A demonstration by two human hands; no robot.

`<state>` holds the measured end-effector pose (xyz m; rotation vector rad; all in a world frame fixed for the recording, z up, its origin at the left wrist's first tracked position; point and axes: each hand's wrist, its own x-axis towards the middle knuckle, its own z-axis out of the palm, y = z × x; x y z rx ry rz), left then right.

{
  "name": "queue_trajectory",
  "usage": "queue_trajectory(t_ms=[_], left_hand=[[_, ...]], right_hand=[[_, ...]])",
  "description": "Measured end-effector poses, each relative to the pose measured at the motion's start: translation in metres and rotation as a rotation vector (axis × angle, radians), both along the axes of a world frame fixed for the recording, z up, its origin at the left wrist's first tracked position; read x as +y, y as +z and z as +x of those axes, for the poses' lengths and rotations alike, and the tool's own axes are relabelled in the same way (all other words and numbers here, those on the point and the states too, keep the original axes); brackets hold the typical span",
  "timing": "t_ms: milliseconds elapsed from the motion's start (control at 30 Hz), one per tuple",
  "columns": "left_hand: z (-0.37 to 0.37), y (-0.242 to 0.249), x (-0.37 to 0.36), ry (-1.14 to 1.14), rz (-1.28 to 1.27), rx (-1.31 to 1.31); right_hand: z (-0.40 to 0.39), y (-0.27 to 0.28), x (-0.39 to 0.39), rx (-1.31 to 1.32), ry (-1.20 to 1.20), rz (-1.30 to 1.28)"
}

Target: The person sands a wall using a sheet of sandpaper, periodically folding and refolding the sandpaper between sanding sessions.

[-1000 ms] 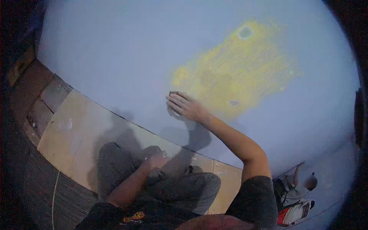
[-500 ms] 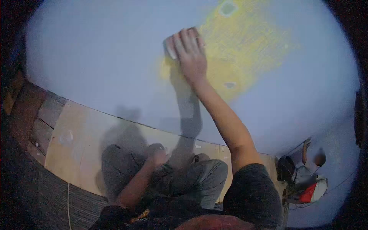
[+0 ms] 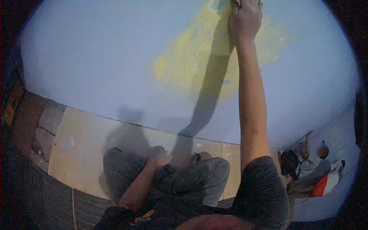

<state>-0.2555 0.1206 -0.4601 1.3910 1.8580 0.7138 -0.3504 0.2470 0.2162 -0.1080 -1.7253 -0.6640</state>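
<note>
High on the pale wall (image 3: pixel 96 57), my right hand (image 3: pixel 246 23) reaches up at the top edge of the view. Its fingers are closed round what looks like a sanding block (image 3: pixel 237 2), mostly hidden by the hand and cut off by the frame. The block lies against a yellow scribbled patch (image 3: pixel 188 53) on the wall, close to a grey-white spot (image 3: pixel 216 5). A smaller grey spot (image 3: pixel 225 82) shows lower in the patch. My left hand (image 3: pixel 160 157) rests low by my bent legs (image 3: pixel 191 180); its fingers are too dim to make out.
Light boards (image 3: pixel 92 142) run along the foot of the wall, with dark ribbed flooring (image 3: pixel 92 209) nearer me. A thin pale cord (image 3: pixel 74 209) lies on the floor at left. Another person (image 3: pixel 310 168) sits at the wall to the right, one arm raised.
My right hand has moved up and right across the yellow patch with the block. My left hand stays by my legs. The person at right has shifted slightly.
</note>
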Motion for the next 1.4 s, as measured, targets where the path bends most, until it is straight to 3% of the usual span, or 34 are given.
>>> queue_trajectory(t_ms=[33,67,100,133,167,200,267,333,367,433,500,567,600,633,667,700,767,833,867,900,933,967,1033,1067,1100,1133,1233,1300,1367,1400], left_hand=[[-0.013,0.061,-0.019,-0.074,-0.078,-0.084],[-0.01,0.073,-0.029,-0.058,-0.051,-0.02],[-0.009,0.081,-0.036,-0.043,-0.029,0.044],[-0.011,0.086,-0.039,-0.028,-0.007,0.112],[-0.016,0.093,-0.036,-0.074,-0.089,0.087],[-0.015,0.09,-0.035,-0.043,-0.076,0.041],[-0.011,0.069,-0.031,0.02,-0.05,-0.053],[-0.008,-0.047,0.001,-0.098,0.031,0.186],[-0.009,-0.027,-0.003,-0.101,-0.027,0.234],[-0.011,0.088,-0.037,0.059,-0.141,0.024],[-0.017,0.138,-0.062,-0.033,-0.037,-0.067],[-0.005,0.055,-0.033,0.001,-0.048,0.045],[-0.007,0.058,-0.033,-0.026,-0.049,0.057],[-0.009,0.065,-0.034,-0.055,-0.049,0.069],[-0.009,0.069,-0.033,-0.086,-0.05,0.081],[0.001,0.009,-0.007,-0.079,0.17,0.102],[-0.009,0.055,-0.027,-0.111,0.072,-0.12],[-0.007,0.057,-0.03,0.02,0.074,0.113],[-0.005,0.037,-0.023,-0.013,0.059,0.221],[-0.005,0.016,-0.015,-0.047,0.045,0.329],[-0.008,-0.001,-0.014,-0.026,0.081,0.212],[-0.01,-0.017,-0.014,-0.007,0.117,0.094],[-0.011,-0.04,-0.009,-0.174,-0.082,0.14],[-0.022,-0.042,-0.008,-0.252,-0.183,0.174],[-0.028,0.023,-0.032,-0.186,-0.234,0.186],[-0.034,0.102,-0.062,-0.12,-0.285,0.196],[-0.052,0.04,-0.046,-0.114,-0.182,0.268],[-0.054,0.005,-0.028,0.045,-0.126,0.321],[-0.044,-0.051,-0.002,0.068,0.093,0.168],[-0.032,0.019,-0.019,0.182,0.067,-0.013]], right_hand=[[-0.014,-0.008,0.007,0.066,-0.034,-0.009],[-0.022,-0.037,0.002,0.043,0.137,-0.038],[-0.035,-0.066,0.009,0.002,0.026,0.097],[-0.046,-0.113,0.008,-0.091,0.105,0.061],[-0.046,-0.161,0.003,-0.288,-0.009,0.174],[-0.035,-0.197,-0.022,-0.471,0.058,0.061],[-0.018,-0.284,-0.017,-0.711,0.148,0.107],[-0.001,-0.308,-0.012,-0.803,0.12,0.238],[0.003,-0.308,-0.004,-0.852,0.134,0.258],[0.007,-0.286,0.003,-0.923,0.15,0.264],[0.009,-0.22,0.0,-0.739,0.006,0.266],[0.0,-0.134,0.021,-0.501,-0.117,0.368],[0.001,-0.084,0.01,-0.313,-0.092,0.243],[0.0,-0.047,0.026,-0.177,-0.135,0.291],[-0.003,-0.019,0.032,-0.131,0.096,-0.011],[0.008,-0.003,0.015,-0.06,-0.009,-0.025],[-0.006,-0.018,0.016,0.027,0.032,0.102],[-0.033,-0.091,0.023,-0.034,0.002,0.111],[-0.028,-0.138,-0.005,-0.295,-0.107,0.218],[-0.025,-0.198,-0.016,-0.41,0.036,0.082],[-0.013,-0.257,-0.02,-0.749,-0.038,0.131],[0.004,-0.321,-0.021,-0.953,0.049,0.12],[0.051,-0.438,-0.014,-1.195,0.084,0.024],[0.077,-0.49,0.003,-1.362,-0.011,0.06],[0.105,-0.487,-0.013,-1.533,0.083,-0.339],[0.131,-0.485,-0.031,-1.404,0.098,-0.523],[0.195,-0.48,-0.051,-1.039,0.196,-1.031],[0.237,-0.509,-0.038,-0.848,0.271,-1.5],[0.245,-0.508,-0.024,-0.73,0.552,-1.788],[0.245,-0.51,-0.019,-0.66,0.703,-1.926]])
